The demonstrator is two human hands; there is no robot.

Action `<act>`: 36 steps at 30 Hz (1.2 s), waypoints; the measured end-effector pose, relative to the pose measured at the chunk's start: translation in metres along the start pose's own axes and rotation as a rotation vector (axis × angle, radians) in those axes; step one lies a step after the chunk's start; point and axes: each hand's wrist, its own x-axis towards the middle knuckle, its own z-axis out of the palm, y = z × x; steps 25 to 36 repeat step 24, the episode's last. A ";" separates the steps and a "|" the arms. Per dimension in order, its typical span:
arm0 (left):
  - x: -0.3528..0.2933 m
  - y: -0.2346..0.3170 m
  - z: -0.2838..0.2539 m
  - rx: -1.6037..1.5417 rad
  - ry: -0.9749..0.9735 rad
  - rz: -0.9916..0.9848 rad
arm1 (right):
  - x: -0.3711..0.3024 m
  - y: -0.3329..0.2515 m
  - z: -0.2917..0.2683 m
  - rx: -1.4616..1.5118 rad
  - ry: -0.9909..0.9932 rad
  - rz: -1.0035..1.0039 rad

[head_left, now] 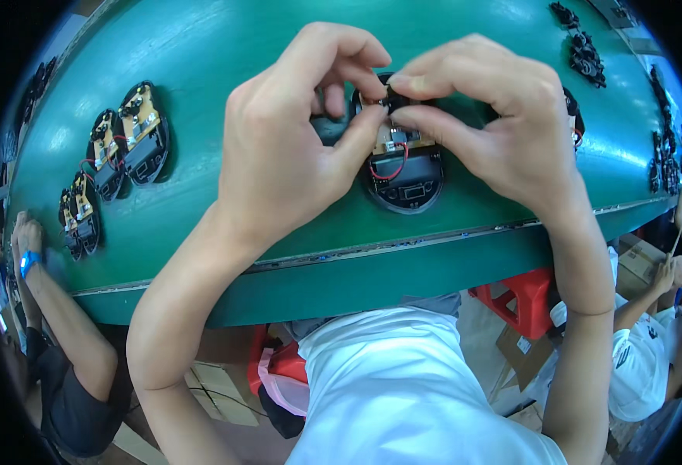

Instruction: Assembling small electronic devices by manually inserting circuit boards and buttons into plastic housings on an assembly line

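An oval black device housing (414,172) lies in front of me on the green table (225,39). Its back is off, showing a tan circuit board (387,141) and a looping red wire (404,161). Over its far end, my left hand (283,136) is closed, thumb and forefinger pinched at the board. From the other side my right hand (503,112) meets it, thumb and forefinger also pinched together. Whatever small part sits between the fingertips is too small to name. A dark rounded object (329,130) shows partly beneath my left hand.
Several similar opened housings (146,136) lie to the left; another (575,120) is partly hidden behind my right wrist. Small black parts (585,58) sit far right. A co-worker's arm (70,306) with a blue wristband rests at the left edge. A red stool (519,302) stands below the table.
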 end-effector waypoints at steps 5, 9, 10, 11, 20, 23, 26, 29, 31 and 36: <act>0.003 0.003 0.003 0.088 -0.004 0.022 | 0.001 -0.011 0.003 0.066 0.049 0.026; 0.003 0.003 0.004 0.072 -0.005 0.033 | -0.001 -0.012 0.002 0.025 0.047 -0.003; 0.003 0.004 0.004 0.087 -0.006 0.037 | -0.002 -0.013 0.001 0.023 0.031 0.013; 0.003 0.004 0.005 0.102 -0.007 0.042 | -0.002 -0.015 0.000 0.023 0.026 0.019; 0.004 0.000 0.003 0.023 -0.027 0.011 | 0.007 -0.005 -0.008 0.109 0.061 -0.040; 0.000 -0.002 0.001 0.073 -0.076 0.011 | 0.021 -0.018 -0.034 0.069 -0.323 0.114; 0.003 -0.005 0.003 0.071 -0.081 0.028 | 0.019 -0.016 -0.035 0.066 -0.307 0.120; 0.003 -0.005 0.003 0.071 -0.081 0.028 | 0.019 -0.016 -0.035 0.066 -0.307 0.120; 0.003 -0.005 0.003 0.071 -0.081 0.028 | 0.019 -0.016 -0.035 0.066 -0.307 0.120; 0.003 -0.005 0.003 0.071 -0.081 0.028 | 0.019 -0.016 -0.035 0.066 -0.307 0.120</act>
